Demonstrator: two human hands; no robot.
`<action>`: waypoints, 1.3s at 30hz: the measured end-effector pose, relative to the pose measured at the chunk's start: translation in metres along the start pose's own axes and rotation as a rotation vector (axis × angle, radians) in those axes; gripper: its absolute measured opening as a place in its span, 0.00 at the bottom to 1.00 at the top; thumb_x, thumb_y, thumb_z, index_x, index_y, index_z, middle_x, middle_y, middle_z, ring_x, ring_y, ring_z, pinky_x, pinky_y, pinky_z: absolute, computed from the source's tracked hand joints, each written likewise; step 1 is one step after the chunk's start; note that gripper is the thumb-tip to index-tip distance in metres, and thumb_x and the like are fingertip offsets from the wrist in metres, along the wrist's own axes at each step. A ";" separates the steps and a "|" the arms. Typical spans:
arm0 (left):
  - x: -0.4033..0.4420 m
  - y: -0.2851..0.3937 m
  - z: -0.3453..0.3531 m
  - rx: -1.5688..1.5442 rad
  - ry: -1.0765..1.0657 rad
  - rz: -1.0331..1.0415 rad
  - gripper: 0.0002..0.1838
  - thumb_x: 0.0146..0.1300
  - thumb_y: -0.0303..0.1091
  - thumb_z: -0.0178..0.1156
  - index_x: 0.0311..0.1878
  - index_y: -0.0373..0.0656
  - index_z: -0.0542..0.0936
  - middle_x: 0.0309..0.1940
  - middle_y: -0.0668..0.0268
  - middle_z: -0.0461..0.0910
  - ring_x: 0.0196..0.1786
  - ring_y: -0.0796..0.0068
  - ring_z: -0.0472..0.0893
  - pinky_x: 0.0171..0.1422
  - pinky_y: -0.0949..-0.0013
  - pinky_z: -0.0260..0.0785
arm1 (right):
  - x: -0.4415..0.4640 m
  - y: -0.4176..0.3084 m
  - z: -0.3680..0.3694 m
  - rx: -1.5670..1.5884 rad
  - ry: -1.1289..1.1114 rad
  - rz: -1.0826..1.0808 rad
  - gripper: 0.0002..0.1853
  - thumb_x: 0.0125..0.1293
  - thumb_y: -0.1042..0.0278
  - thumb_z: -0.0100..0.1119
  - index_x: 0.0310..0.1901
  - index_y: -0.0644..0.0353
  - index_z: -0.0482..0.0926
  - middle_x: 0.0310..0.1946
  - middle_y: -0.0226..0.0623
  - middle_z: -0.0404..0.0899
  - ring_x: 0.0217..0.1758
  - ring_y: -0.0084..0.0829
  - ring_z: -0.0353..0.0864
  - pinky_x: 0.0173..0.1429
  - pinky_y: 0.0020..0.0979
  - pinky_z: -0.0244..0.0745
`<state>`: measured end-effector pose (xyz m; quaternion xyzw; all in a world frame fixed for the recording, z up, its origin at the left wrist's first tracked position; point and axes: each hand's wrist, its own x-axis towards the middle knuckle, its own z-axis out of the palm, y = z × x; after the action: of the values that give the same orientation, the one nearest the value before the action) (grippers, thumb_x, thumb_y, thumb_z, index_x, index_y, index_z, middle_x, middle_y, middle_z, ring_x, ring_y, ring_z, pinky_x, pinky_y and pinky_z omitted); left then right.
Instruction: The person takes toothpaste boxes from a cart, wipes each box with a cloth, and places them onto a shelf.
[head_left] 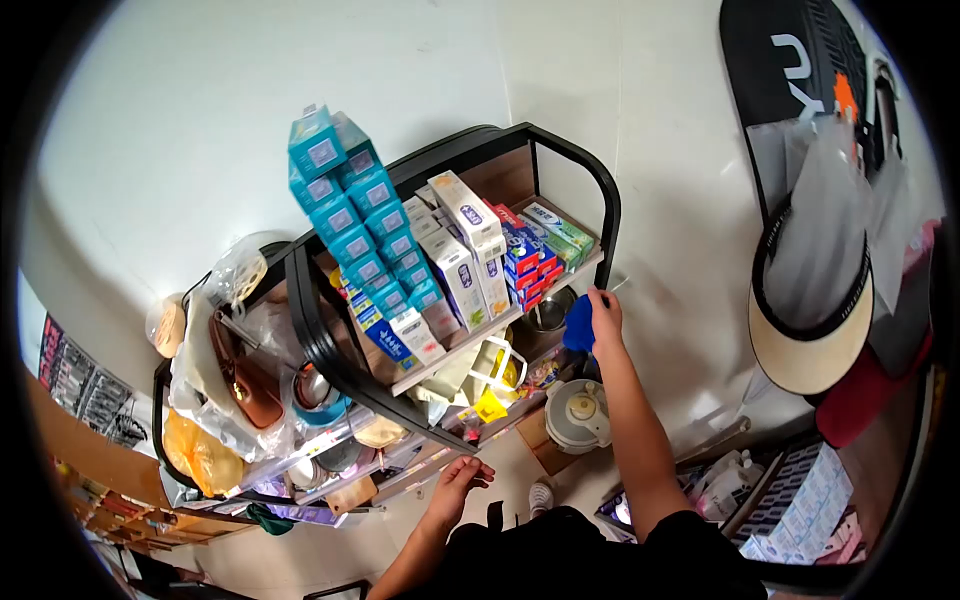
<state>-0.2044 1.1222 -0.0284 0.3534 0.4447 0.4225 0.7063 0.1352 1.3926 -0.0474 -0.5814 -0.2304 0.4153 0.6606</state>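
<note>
Checking the hands: what is held at the right?
- Right hand (606, 318) is raised by the lower end of the black frame (614, 215), fingers bent, fingertips close together. The blue item (577, 326) is seen right beside it, under the shelf corner. Whether it is pinched can't be told.
- Left hand?
- Left hand (458, 480) is held low, below the shelf board (455, 352). Fingers are loosely curled and a little apart; nothing is seen gripped.
- Shelf load?
- Teal boxes (370, 230) are stacked high on the left, white boxes (468, 215) mid, red-and-blue boxes (520, 258) next, green boxes (560, 235) at the right end.
- Under the blue item?
- A lidded pot (577, 425) is seen on a wooden surface (543, 452). A metal pan (549, 313) is seen left of the blue item.
</note>
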 end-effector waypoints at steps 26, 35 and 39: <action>0.164 0.054 0.061 0.269 -0.403 -0.043 0.13 0.79 0.39 0.52 0.47 0.40 0.79 0.42 0.64 0.83 0.45 0.75 0.80 0.54 0.69 0.72 | 0.024 -0.022 -0.017 0.107 0.005 0.071 0.18 0.69 0.51 0.63 0.46 0.61 0.83 0.32 0.30 0.82 0.29 0.25 0.82 0.33 0.29 0.77; 0.203 0.047 0.164 0.060 -0.447 0.042 0.22 0.75 0.37 0.58 0.68 0.46 0.65 0.60 0.57 0.76 0.62 0.67 0.76 0.66 0.62 0.70 | -0.144 -0.063 -0.086 0.328 0.042 0.124 0.16 0.73 0.58 0.60 0.48 0.66 0.82 0.36 0.29 0.82 0.35 0.20 0.78 0.40 0.23 0.74; 0.190 0.029 0.183 -0.154 -0.424 0.019 0.31 0.74 0.38 0.60 0.73 0.48 0.57 0.64 0.54 0.71 0.64 0.60 0.75 0.70 0.54 0.68 | -0.200 -0.044 -0.096 0.120 0.084 -0.042 0.13 0.72 0.62 0.62 0.47 0.65 0.82 0.34 0.27 0.80 0.34 0.17 0.76 0.40 0.22 0.72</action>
<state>0.0044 1.2837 -0.0006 0.3834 0.2494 0.3783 0.8048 0.1131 1.1748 0.0099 -0.5527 -0.1892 0.3898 0.7119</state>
